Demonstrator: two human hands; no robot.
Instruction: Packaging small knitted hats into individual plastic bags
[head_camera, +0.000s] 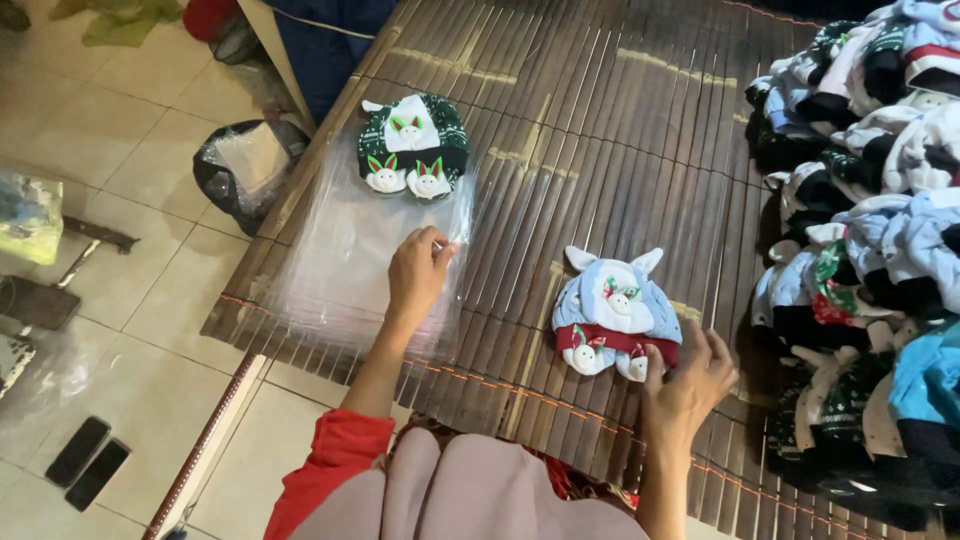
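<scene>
My left hand (418, 272) pinches the right edge of a stack of clear plastic bags (345, 255) lying on a dark slatted bamboo mat (600, 130). On the far end of that stack rests a dark green knitted baby hat-and-bootie set (412, 145) with white animal faces. My right hand (688, 380) grips the lower right edge of a light blue knitted baby set (615, 315) with a red band and white animal faces, flat on the mat.
A big pile of similar knitted sets (865, 230) fills the right side. A black plastic bag (245, 170) sits on the tiled floor at left, with two dark flat objects (88, 462) nearer me. My pink-clad lap (470, 490) is at the bottom.
</scene>
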